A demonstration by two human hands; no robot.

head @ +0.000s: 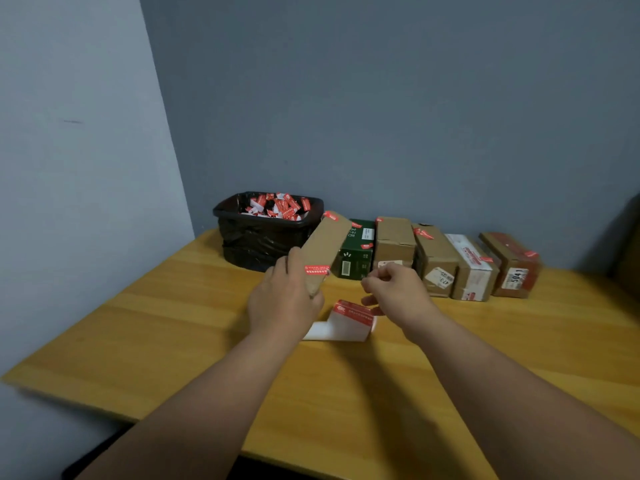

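Note:
My left hand (284, 299) grips the near end of a flat brown cardboard box (327, 245), held tilted above the table. The box carries a red sticker (317, 270) near my thumb and another at its far corner. My right hand (394, 289) hovers just right of the box with its fingers curled; I cannot make out anything pinched between them. A roll of red and white stickers (348, 322) lies on the wooden table (138, 323) below and between both hands.
A black bin (263, 233) lined with a bag stands at the back left, full of red and white paper scraps. A dark green box (356, 254) and several brown parcels (436, 261) with red stickers line the back wall to the right.

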